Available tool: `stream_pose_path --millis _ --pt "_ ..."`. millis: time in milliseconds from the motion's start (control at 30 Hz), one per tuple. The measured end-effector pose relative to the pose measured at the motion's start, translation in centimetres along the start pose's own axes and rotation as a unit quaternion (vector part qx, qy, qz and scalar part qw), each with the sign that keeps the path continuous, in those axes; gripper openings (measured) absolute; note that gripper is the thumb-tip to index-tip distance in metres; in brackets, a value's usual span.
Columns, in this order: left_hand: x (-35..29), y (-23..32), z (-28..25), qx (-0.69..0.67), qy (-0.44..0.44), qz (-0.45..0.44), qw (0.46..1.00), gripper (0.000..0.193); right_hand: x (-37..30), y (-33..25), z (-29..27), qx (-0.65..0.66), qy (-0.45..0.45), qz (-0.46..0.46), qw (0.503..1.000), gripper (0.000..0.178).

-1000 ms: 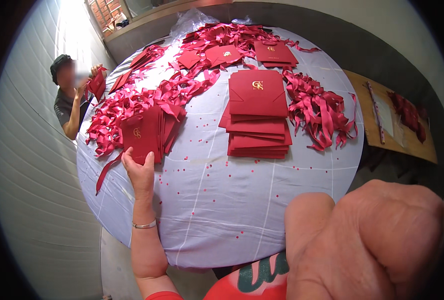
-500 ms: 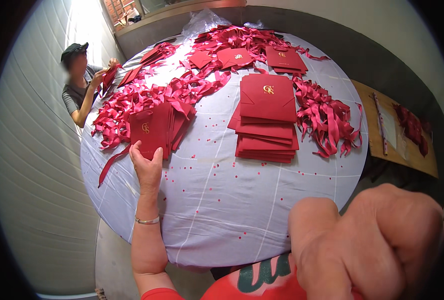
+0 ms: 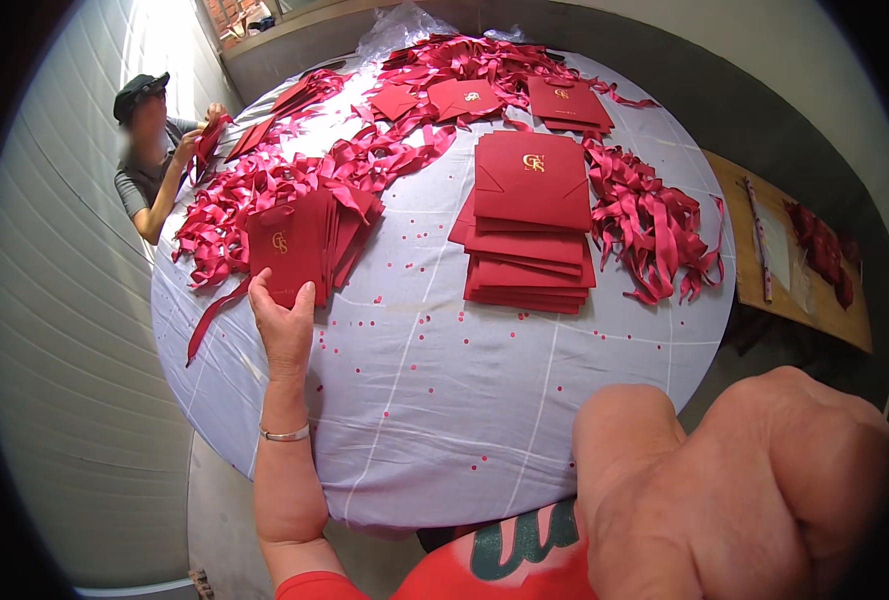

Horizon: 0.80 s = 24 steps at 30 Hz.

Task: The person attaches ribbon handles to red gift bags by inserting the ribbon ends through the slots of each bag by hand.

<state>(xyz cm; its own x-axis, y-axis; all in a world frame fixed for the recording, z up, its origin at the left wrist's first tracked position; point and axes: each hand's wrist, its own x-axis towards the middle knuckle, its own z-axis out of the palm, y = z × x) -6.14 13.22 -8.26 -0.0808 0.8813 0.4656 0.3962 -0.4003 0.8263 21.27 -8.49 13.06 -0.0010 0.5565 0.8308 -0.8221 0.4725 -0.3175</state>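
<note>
At the table's left, my left hand point(image 3: 283, 325) reaches to the lower edge of a flat red paper bag point(image 3: 280, 260), the front one of a leaning, fanned bunch. Thumb and forefinger are spread apart against its near edge, gripping nothing that I can see. A pink-red ribbon strip point(image 3: 208, 325) trails beside it. My right hand point(image 3: 735, 480) looms large at the lower right, close up, its fingers curled in. What those fingers hold, if anything, is hidden. Right of the middle stands a neat stack of red bags point(image 3: 530, 190) with a gold emblem.
Tangled ribbons point(image 3: 655, 230) lie right of the stack, and another heap point(image 3: 335, 165) spreads behind the bunch. More bags point(image 3: 570, 105) lie at the back. Red dots speckle the pale tablecloth point(image 3: 415, 400). A co-worker point(image 3: 155, 150) handles a red piece at far left; a wooden table point(image 3: 845, 320) stands right.
The whole view has shifted slightly, so the table sits a little higher and further left. My left hand stays at the same bag; my right hand keeps its curled shape.
</note>
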Motion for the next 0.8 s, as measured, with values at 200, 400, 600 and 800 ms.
stream_pose_path --millis 200,400,600,800 --pt "0.0 -0.6 -0.1 0.019 0.005 0.011 1.0 0.062 0.1 -0.1 -0.1 -0.002 0.0 -0.01 1.0 0.016" --pt "0.2 0.0 -0.1 0.014 0.003 0.005 1.0 0.062 -0.1 0.0 -0.1 -0.01 0.014 -0.014 1.0 0.016" --pt "0.2 -0.3 -0.2 0.005 0.011 0.007 1.0 0.061 0.1 -0.1 -0.1 -0.017 0.013 -0.019 1.0 0.016" --pt "0.1 -0.3 -0.1 0.013 0.012 0.009 1.0 0.062 0.6 0.1 -0.1 -0.019 0.007 -0.025 0.999 0.016"
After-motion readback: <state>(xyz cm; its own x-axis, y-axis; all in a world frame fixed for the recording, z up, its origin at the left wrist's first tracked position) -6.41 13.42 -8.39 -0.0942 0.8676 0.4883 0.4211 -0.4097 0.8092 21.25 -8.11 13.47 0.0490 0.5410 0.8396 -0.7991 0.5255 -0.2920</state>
